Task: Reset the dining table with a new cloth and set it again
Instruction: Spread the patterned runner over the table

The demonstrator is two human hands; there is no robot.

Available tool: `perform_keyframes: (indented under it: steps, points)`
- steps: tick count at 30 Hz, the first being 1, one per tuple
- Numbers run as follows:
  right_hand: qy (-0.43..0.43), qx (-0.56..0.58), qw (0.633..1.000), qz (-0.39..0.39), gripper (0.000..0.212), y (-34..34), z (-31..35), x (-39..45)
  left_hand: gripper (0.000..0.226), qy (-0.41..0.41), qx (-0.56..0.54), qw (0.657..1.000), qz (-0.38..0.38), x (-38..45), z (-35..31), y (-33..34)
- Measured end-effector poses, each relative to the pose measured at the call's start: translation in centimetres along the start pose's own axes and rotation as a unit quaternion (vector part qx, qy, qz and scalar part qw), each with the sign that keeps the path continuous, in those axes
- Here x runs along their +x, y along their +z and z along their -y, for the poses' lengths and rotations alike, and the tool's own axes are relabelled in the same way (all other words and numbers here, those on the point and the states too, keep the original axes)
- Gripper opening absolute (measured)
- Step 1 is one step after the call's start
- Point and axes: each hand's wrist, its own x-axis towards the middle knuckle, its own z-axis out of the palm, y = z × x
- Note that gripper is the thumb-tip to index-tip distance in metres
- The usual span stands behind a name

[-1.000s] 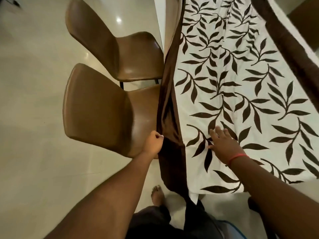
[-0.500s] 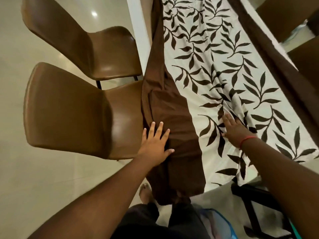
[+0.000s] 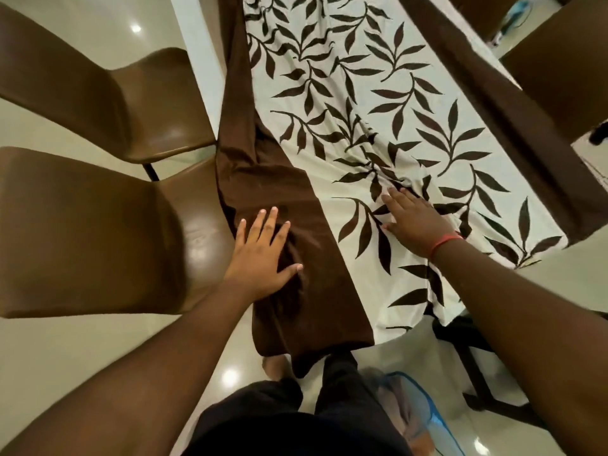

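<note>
**Cloth smoothing — both palms down on the near end**

Since a second ago the left hand [image 3: 263, 258] has let go of its pinch on the brown border [image 3: 279, 179] and now lies flat on it, fingers spread; the right hand [image 3: 416, 222] has crept a little further up the leaf print, fingers straight and close together, palm pressing.

Cloth [image 3: 378, 93]: cream with dark leaves, brown borders down both long sides, lying along the table. Its near end hangs over the table's end towards the person. Wrinkles bunch just ahead of the right fingertips and under the left palm.

Handling, judged: thin, soft and light — it folds and slides readily, no stiffness to push against. Best taken by pinching the brown border at the near corner and drawing outward; flat palms will only chase creases along.

Nearest chair [image 3: 98, 232] sits just left of the border, seat touching the hanging edge
</note>
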Motion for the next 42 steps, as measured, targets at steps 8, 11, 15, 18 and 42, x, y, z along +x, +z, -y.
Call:
perform_keyframes:
  steps: [8, 11, 15, 18, 42]
  points:
    - [-0.005, -0.039, 0.998, 0.054, 0.08, 2.8, -0.6, -3.6, 0.095, 0.049, 0.021, 0.995, 0.08, -2.7, -2.6, 2.1]
    - [-0.005, 0.011, 0.999, 0.04, 0.077, 1.6, -0.2, -4.2, 0.094, 0.041, 0.02, 0.997, 0.064, -3.0, -2.9, 1.3]
    - [0.063, 0.084, 0.992, -0.073, 0.064, 0.1, -2.1, -6.3, 0.088, 0.052, 0.023, 0.998, 0.027, -1.5, -3.6, 0.2]
    - [0.131, 0.06, 0.986, -0.083, 0.06, -0.2, -6.1, -8.3, 0.085, 0.065, 0.034, 0.997, 0.019, 0.7, -4.8, -0.3]
    - [0.365, 0.324, 0.87, 0.063, 0.047, -0.5, -44.9, -3.7, 0.085, 0.153, 0.052, 0.986, 0.053, 28.7, -31.0, -3.7]
